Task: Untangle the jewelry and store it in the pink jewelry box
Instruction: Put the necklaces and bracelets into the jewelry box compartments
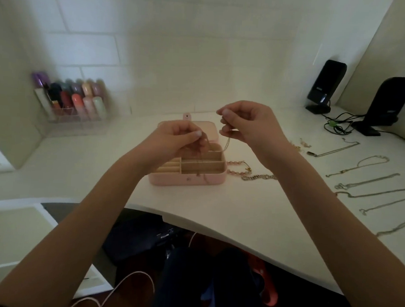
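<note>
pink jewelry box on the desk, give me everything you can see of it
The pink jewelry box is a small rounded rectangle, sitting open on the white desk. Its lid is folded back, a snap tab sticking up at the far edge. Inside is beige lining: long divided compartments on the right, ridged ring rolls on the left. A thin chain, pinched by the left hand, dangles over it. A pink beaded bracelet lies just right of it.

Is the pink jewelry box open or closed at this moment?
Open. The pink jewelry box has its lid folded back, and its beige compartments show.
</note>
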`<state>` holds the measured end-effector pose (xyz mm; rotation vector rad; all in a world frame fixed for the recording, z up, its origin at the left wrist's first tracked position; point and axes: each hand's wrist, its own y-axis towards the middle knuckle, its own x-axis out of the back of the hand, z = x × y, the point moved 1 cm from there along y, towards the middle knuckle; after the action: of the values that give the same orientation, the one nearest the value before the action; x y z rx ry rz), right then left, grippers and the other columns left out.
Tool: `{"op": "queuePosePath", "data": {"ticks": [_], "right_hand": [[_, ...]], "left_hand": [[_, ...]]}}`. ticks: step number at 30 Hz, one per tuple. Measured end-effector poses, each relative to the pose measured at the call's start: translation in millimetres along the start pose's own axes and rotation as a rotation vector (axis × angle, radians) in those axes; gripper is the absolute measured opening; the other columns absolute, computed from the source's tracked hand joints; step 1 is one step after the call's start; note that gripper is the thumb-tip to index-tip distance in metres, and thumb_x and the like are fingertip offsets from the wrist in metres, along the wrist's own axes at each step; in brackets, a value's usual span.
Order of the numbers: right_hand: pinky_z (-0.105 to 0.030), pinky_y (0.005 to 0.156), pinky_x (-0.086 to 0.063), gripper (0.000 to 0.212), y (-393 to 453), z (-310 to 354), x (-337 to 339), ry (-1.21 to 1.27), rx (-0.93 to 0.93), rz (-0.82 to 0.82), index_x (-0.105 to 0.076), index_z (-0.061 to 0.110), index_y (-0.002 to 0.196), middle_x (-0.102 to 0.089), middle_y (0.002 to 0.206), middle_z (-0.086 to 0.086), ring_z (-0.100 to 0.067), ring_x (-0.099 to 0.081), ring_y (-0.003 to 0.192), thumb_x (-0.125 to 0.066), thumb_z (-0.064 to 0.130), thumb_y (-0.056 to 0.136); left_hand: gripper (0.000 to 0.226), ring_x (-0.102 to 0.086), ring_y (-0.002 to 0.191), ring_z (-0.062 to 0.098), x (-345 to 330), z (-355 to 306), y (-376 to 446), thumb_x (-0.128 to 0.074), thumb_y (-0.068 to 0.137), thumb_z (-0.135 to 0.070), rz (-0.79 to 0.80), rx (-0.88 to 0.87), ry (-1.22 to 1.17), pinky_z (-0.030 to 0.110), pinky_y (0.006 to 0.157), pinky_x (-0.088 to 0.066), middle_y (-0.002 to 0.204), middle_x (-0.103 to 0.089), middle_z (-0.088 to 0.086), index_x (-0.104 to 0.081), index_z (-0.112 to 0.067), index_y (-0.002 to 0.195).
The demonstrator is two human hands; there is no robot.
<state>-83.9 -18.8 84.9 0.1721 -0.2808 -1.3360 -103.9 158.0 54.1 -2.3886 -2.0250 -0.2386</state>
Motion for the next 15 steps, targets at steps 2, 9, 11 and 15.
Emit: {"op": "queuePosePath", "data": {"ticks": [2, 9, 11, 15], "right_hand": [[-0.024, 0.07, -0.057, 0.009, 4.4, 1.2, -3.0, 0.032, 0.007, 0.008, -0.066, 0.002, 0.093, -0.058, 0.074, -0.007, -0.009, -0.056, 0.059, -0.058, 0.005, 0.092], [-0.025, 0.07, -0.056, 0.012, 12.2, 7.9, -4.5, 0.083, 0.048, 0.011, -0.066, 0.0, 0.098, -0.06, 0.075, -0.007, -0.011, -0.057, 0.063, -0.057, 0.005, 0.093], [-0.026, 0.07, -0.056, 0.012, 13.2, 8.8, -5.8, 0.087, 0.047, 0.019, -0.066, -0.001, 0.098, -0.06, 0.076, -0.007, -0.011, -0.057, 0.063, -0.057, 0.005, 0.093], [-0.03, 0.072, -0.058, 0.011, 14.1, 8.9, -10.6, 0.097, 0.028, 0.044, -0.066, 0.0, 0.097, -0.06, 0.076, -0.007, -0.013, -0.058, 0.062, -0.057, 0.006, 0.093]], "left_hand": [[0.016, -0.068, 0.08, 0.017, 0.8, -3.4, 3.6, -0.048, 0.096, -0.006, -0.002, -0.03, -0.073, 0.029, 0.076, -0.057, 0.08, -0.068, 0.004, -0.062, -0.004, 0.09], [0.017, -0.068, 0.079, 0.018, 7.3, -22.4, 6.7, -0.047, 0.096, -0.007, 0.021, -0.083, -0.146, 0.026, 0.073, -0.056, 0.079, -0.067, 0.004, -0.061, -0.007, 0.087], [0.016, -0.068, 0.082, 0.018, 9.9, -18.6, 6.1, -0.048, 0.096, -0.008, 0.035, -0.059, -0.115, 0.027, 0.074, -0.056, 0.08, -0.067, 0.005, -0.062, -0.007, 0.088], [0.013, -0.068, 0.081, 0.015, 10.0, -5.5, 1.6, -0.052, 0.094, -0.009, 0.056, 0.031, 0.028, 0.024, 0.074, -0.056, 0.084, -0.069, 0.006, -0.064, -0.006, 0.09]]}}
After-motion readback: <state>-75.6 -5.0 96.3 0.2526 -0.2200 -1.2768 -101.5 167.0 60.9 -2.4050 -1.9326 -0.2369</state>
